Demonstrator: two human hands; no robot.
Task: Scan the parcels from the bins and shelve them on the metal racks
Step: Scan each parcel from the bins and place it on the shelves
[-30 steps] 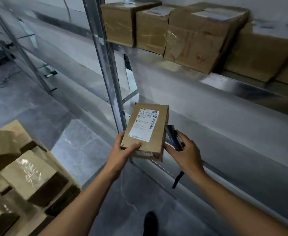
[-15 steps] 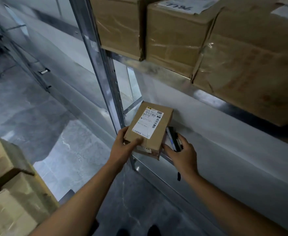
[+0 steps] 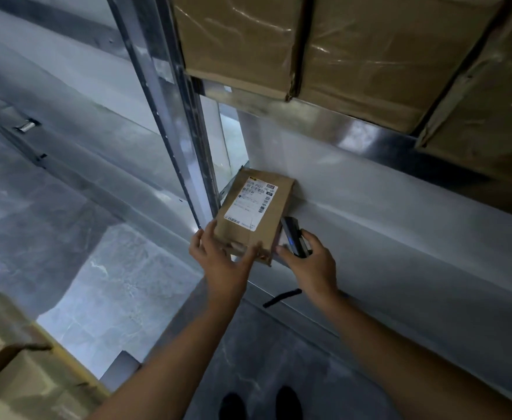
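A small brown parcel (image 3: pixel 257 213) with a white shipping label lies flat on the lower metal shelf (image 3: pixel 415 244), just right of the rack's upright post (image 3: pixel 170 101). My left hand (image 3: pixel 221 262) holds its near left corner, thumb across the near edge and fingers along the left side. My right hand (image 3: pixel 312 268) grips a dark handheld scanner (image 3: pixel 292 237) right beside the parcel's right edge, with one fingertip touching the parcel's near right corner. The scanner's black wrist strap (image 3: pixel 280 298) hangs below the shelf edge.
Large taped cardboard boxes (image 3: pixel 370 56) fill the shelf overhead, close above the parcel. A bin of brown parcels (image 3: pixel 12 374) stands at the lower left. Grey floor stretches to the left, and my shoes (image 3: pixel 260 404) show at the bottom edge.
Both hands moved the parcel forward and down onto the lower shelf beside the post. I have stepped closer, so the overhead boxes loom larger and the bin has slid toward the lower left corner.
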